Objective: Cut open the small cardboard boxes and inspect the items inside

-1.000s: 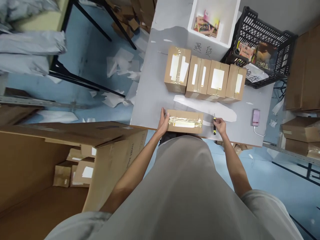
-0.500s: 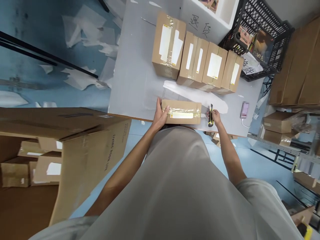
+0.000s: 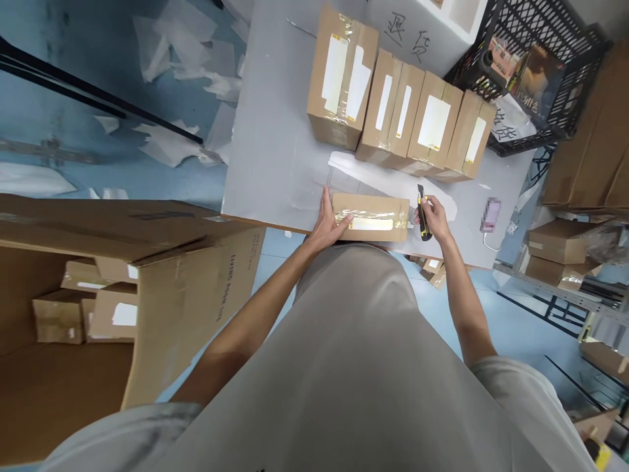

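A small taped cardboard box (image 3: 373, 204) with a white label lies along the near edge of the grey table. My left hand (image 3: 328, 224) grips its left end, thumb on top and fingers along the far left side. Just off the box's right end, my right hand (image 3: 436, 215) holds a black-and-yellow box cutter (image 3: 422, 213), its tip pointing away from me. The cutter and the box are apart. Behind the box lies a long white sheet (image 3: 393, 178), partly covered by my right hand.
Several taped boxes (image 3: 343, 72) stand in a row at the table's (image 3: 270, 131) back, before a white foam bin (image 3: 422, 26) and a black crate (image 3: 572, 65). A phone-like blurred item (image 3: 491, 213) lies right. A large open carton (image 3: 196, 308) with boxes inside stands left.
My right hand has turned the box cutter slightly, so its tip leans more to the left. The left hand keeps its grip on the box. The whole view has shifted a little.
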A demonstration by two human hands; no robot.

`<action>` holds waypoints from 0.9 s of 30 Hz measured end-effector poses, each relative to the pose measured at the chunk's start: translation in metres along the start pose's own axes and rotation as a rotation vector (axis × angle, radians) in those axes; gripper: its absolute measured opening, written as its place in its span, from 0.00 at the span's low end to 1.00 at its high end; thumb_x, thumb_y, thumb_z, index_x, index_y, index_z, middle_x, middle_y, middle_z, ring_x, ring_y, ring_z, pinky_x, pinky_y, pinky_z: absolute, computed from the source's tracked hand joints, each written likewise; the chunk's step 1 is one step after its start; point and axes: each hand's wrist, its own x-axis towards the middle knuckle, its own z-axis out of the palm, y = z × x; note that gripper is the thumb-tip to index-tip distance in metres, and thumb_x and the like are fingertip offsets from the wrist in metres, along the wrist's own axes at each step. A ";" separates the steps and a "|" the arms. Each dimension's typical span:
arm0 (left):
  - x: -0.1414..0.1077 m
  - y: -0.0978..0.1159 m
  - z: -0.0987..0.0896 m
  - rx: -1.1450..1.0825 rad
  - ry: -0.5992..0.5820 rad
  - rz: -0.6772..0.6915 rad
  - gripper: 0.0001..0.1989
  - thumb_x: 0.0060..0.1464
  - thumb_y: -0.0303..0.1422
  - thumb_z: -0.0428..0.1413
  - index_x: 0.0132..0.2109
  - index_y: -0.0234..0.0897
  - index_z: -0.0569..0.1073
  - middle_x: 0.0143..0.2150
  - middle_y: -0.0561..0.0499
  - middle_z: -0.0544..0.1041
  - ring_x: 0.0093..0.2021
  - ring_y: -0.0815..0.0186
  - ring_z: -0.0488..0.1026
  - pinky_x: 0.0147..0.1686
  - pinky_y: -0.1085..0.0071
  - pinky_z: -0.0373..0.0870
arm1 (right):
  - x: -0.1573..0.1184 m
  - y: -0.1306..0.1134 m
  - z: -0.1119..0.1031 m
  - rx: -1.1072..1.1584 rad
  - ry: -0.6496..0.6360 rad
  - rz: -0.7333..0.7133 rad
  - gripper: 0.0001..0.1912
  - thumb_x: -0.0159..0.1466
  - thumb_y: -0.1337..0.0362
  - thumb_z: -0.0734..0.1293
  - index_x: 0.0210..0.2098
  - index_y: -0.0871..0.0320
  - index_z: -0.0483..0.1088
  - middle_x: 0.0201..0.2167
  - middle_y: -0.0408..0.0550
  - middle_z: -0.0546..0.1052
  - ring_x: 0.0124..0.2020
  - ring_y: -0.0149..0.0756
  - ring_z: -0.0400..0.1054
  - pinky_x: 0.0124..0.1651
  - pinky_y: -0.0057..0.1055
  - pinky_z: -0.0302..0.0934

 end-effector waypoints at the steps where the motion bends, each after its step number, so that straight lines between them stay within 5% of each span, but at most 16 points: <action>1: 0.000 0.001 -0.001 0.033 -0.025 0.030 0.66 0.67 0.69 0.58 0.89 0.39 0.32 0.91 0.31 0.31 0.91 0.41 0.31 0.88 0.42 0.36 | -0.004 -0.013 0.003 -0.027 -0.048 -0.053 0.36 0.68 0.24 0.68 0.51 0.50 0.66 0.31 0.38 0.78 0.25 0.34 0.73 0.32 0.31 0.71; 5: 0.000 0.005 -0.013 0.130 -0.064 0.104 0.59 0.65 0.72 0.58 0.88 0.45 0.52 0.92 0.36 0.33 0.91 0.36 0.32 0.86 0.36 0.42 | -0.021 -0.063 0.029 -0.322 -0.258 -0.232 0.34 0.77 0.29 0.62 0.56 0.54 0.73 0.38 0.45 0.84 0.31 0.38 0.78 0.40 0.33 0.72; 8: 0.001 0.007 -0.026 0.152 -0.055 0.107 0.54 0.64 0.73 0.59 0.84 0.49 0.63 0.92 0.38 0.38 0.90 0.34 0.39 0.85 0.36 0.48 | -0.030 -0.091 0.056 -0.657 -0.414 -0.389 0.30 0.83 0.40 0.60 0.65 0.57 0.77 0.57 0.56 0.88 0.51 0.48 0.83 0.54 0.36 0.72; 12: 0.001 0.010 -0.039 0.151 -0.054 0.116 0.53 0.60 0.75 0.60 0.81 0.49 0.70 0.91 0.38 0.43 0.89 0.33 0.46 0.84 0.36 0.52 | -0.032 -0.115 0.091 -0.998 -0.557 -0.480 0.27 0.87 0.53 0.56 0.77 0.53 0.71 0.71 0.56 0.82 0.67 0.51 0.78 0.61 0.37 0.69; 18: -0.004 0.015 -0.041 0.111 -0.051 0.119 0.53 0.59 0.74 0.61 0.78 0.45 0.73 0.89 0.35 0.51 0.89 0.35 0.48 0.85 0.36 0.53 | -0.028 -0.134 0.119 -1.213 -0.643 -0.535 0.28 0.88 0.56 0.56 0.83 0.48 0.62 0.67 0.56 0.83 0.61 0.50 0.82 0.58 0.36 0.67; 27: -0.005 0.017 -0.044 0.033 -0.119 0.080 0.56 0.58 0.74 0.63 0.81 0.47 0.69 0.86 0.34 0.58 0.87 0.36 0.56 0.82 0.39 0.61 | -0.033 -0.148 0.123 -1.356 -0.744 -0.570 0.31 0.84 0.65 0.59 0.85 0.48 0.59 0.68 0.59 0.81 0.56 0.49 0.82 0.55 0.37 0.66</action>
